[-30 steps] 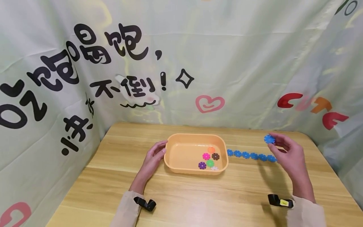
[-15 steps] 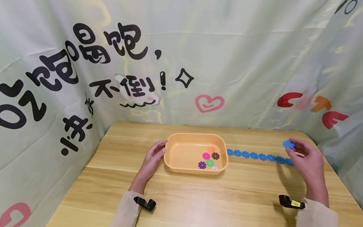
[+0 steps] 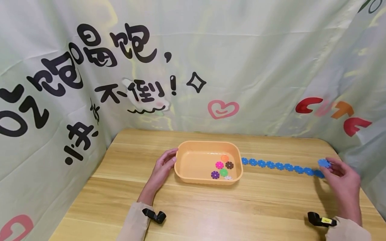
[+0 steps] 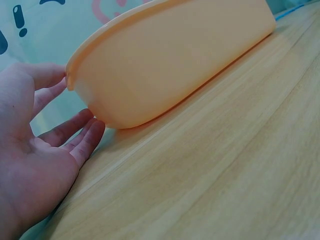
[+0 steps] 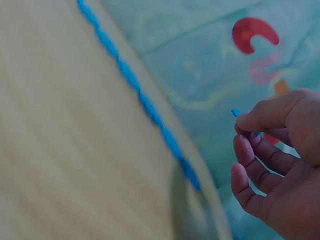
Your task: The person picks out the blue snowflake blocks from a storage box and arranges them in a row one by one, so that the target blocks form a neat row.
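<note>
My left hand rests at the left end of an orange plastic tray. In the left wrist view its fairly straight fingers touch the rim and the outer wall. My right hand pinches a blue snowflake disc between thumb and fingers at the far right, above the table. Just below it ends a straight row of several blue snowflake discs, which stretches rightward from the tray. In the right wrist view the pinched disc is mostly hidden by the fingers, apart from the row.
Inside the tray lie several loose snowflake discs, among them a pink one, a brown one, a green one and a purple one. A printed curtain hangs behind the wooden table.
My right hand has moved rightward along the row, still pinching the blue disc, and more of the row's right end shows. My left hand and the tray stay in place.
</note>
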